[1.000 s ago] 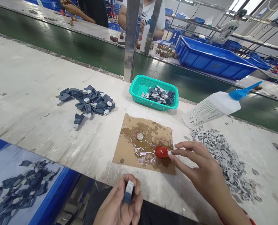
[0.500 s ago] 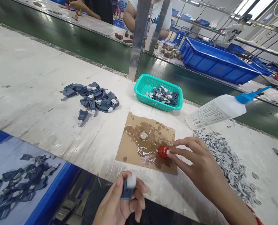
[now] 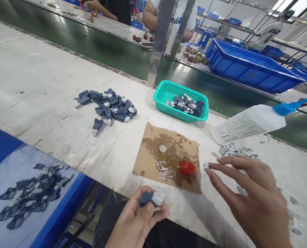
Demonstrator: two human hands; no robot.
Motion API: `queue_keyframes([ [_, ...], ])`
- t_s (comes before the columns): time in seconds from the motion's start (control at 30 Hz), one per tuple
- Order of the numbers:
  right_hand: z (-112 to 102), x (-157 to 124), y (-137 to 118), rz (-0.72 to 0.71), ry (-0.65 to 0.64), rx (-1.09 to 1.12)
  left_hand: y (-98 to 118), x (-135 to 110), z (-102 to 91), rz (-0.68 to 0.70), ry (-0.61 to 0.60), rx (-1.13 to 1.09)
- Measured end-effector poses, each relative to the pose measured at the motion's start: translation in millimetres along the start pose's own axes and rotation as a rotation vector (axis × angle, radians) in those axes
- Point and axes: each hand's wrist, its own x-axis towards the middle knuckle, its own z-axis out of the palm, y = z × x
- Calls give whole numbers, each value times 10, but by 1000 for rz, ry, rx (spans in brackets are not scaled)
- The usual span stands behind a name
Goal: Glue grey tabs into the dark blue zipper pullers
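My left hand point(image 3: 143, 217) is closed on a dark blue-grey plastic part with a whitish end point(image 3: 149, 199), over the table's front edge. Between the thumb and fingertips of my right hand point(image 3: 246, 189) is a small light grey piece point(image 3: 206, 165), just right of a sheet of brown cardboard point(image 3: 143, 162). On that cardboard, wet with shiny liquid, lie a red oval cap-like thing point(image 3: 186, 167) and a small round whitish disc point(image 3: 163, 148). My right hand partly hides a heap of small grey pieces point(image 3: 236, 150).
A white squeeze bottle with a blue nozzle point(image 3: 251, 124) leans at the right. Behind the cardboard is a green basket point(image 3: 160, 103) of parts; left of it lies a pile of blue-grey parts point(image 3: 112, 105). A blue crate point(image 3: 248, 69) and co-workers are beyond the green belt point(image 3: 96, 51).
My right hand has moved right, away from the red cap-like thing, with the small grey piece. My left hand has turned the blue-grey part sideways. The view has shifted slightly.
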Motion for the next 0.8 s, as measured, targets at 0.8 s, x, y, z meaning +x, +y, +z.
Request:
queue_keyframes([
  [0.8, 104, -321, -567, 109, -159, 603, -22, -24, 105, 61, -64, 158],
])
